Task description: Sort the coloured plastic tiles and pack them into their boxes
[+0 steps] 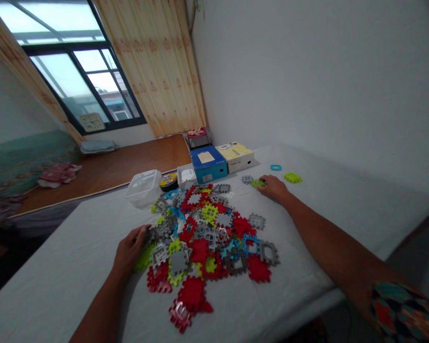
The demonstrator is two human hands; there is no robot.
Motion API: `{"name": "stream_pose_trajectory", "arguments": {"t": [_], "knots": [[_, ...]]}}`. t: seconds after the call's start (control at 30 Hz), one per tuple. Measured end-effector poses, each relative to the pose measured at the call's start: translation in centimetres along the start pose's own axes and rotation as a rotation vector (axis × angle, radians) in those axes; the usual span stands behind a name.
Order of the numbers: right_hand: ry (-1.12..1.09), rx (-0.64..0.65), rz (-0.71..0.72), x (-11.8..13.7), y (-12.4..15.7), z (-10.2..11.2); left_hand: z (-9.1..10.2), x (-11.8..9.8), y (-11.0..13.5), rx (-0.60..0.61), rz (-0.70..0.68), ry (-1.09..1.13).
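A heap of flat interlocking plastic tiles (207,238), red, grey, green and blue, lies on a white-covered table (67,267). My left hand (130,248) rests at the heap's left edge, fingers curled onto the tiles there. My right hand (272,187) reaches far out past the heap, fingers bent over a green tile (256,183) next to a grey tile (247,179). Farther right lie a small blue tile (275,167) and another green tile (293,177), apart from the hand.
At the table's far side stand a clear plastic container (144,188), a round black-and-yellow tin (168,181), a small white box (186,174), a blue box (209,163) and a yellow-topped box (235,155). A white wall runs along the right. A window and curtain are behind.
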State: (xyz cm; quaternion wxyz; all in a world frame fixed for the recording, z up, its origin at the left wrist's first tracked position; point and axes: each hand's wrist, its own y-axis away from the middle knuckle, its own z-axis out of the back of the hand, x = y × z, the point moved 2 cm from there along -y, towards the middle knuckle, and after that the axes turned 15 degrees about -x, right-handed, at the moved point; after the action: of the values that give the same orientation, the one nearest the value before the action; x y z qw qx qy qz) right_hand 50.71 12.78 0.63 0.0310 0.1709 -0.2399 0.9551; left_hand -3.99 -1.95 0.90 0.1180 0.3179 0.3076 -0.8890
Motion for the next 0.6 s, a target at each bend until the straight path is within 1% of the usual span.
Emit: {"name": "stream_pose_trajectory", "arguments": {"t": [0.07, 0.17, 0.23, 0.3, 0.33, 0.4, 0.47, 0.53, 0.6], "knots": [[0.034, -0.127, -0.096, -1.7, -0.7, 1.1, 0.0, 0.1, 0.0, 0.004, 0.003, 0.004], [0.115, -0.303, -0.282, -5.3, -1.3, 2.7, 0.0, 0.1, -0.1, 0.017, 0.012, 0.011], [0.132, -0.342, -0.408, -7.7, -1.3, 3.3, 0.0, 0.0, -0.1, 0.024, 0.007, 0.012], [0.133, -0.324, -0.494, -9.4, -1.1, 3.4, 0.0, -0.1, 0.0, 0.027, 0.001, 0.003], [0.134, -0.301, -0.513, -9.9, -1.0, 3.3, 0.1, -0.1, 0.0, 0.027, 0.001, -0.002], [0.141, -0.244, -0.508, -10.3, -0.9, 3.0, 0.1, -0.1, 0.0, 0.027, 0.009, -0.006], [0.151, -0.212, -0.486, -10.0, -0.9, 2.8, 0.1, -0.2, 0.0, 0.029, 0.016, -0.002], [0.146, -0.271, -0.442, -8.9, -1.1, 2.9, 0.0, -0.2, 0.0, 0.03, 0.019, -0.003], [0.071, -0.361, -0.322, -6.8, -1.3, 3.1, -0.1, -0.2, 0.1, 0.034, 0.022, -0.012]]}}
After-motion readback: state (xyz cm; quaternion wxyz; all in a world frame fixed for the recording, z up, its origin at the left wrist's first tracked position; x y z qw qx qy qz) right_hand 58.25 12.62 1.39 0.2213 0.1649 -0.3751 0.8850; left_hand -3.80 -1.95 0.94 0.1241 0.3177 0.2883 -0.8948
